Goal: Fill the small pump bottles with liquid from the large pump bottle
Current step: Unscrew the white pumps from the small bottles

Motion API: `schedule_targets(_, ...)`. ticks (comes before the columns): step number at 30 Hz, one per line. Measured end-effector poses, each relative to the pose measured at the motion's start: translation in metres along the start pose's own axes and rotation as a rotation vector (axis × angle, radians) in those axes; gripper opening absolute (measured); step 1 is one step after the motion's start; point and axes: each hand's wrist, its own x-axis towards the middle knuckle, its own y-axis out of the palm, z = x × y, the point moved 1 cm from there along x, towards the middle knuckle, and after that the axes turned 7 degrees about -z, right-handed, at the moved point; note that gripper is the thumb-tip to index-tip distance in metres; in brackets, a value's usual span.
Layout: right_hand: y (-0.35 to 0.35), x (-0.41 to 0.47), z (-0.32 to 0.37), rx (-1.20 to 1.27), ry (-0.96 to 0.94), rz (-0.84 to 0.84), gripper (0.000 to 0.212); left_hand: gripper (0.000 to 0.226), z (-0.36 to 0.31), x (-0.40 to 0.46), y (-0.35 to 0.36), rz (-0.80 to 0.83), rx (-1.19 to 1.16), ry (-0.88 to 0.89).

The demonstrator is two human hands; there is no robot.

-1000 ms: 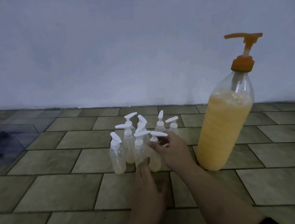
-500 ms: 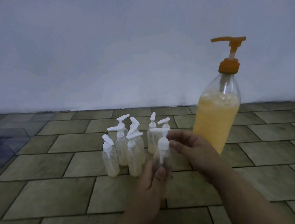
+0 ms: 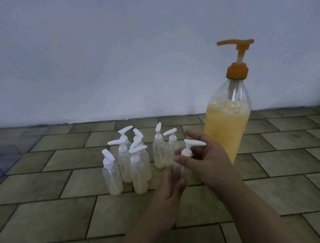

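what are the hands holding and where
One small bottle: left hand grips its clear body, right hand pinches its white pump collar.

Small bottles [image 3: 131,162] packed tight left of big bottle [image 3: 228,123], no gaps btwn them. Both hands [image 3: 203,156] fill the space between. Bare floor [image 3: 47,214] left & in front of cluster.

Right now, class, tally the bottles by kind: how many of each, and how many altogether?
Small pump bottles standing on the floor: 8
Small pump bottle held by left hand and right hand: 1
Large pump bottle, orange pump: 1
Total: 10
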Motion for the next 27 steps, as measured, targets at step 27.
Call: schedule_targets(27, -0.065, -0.055, -0.133, -0.545, -0.217, -0.532, 0.053, 0.06, 0.045, 0.01, 0.013, -0.284, 0.221, -0.133)
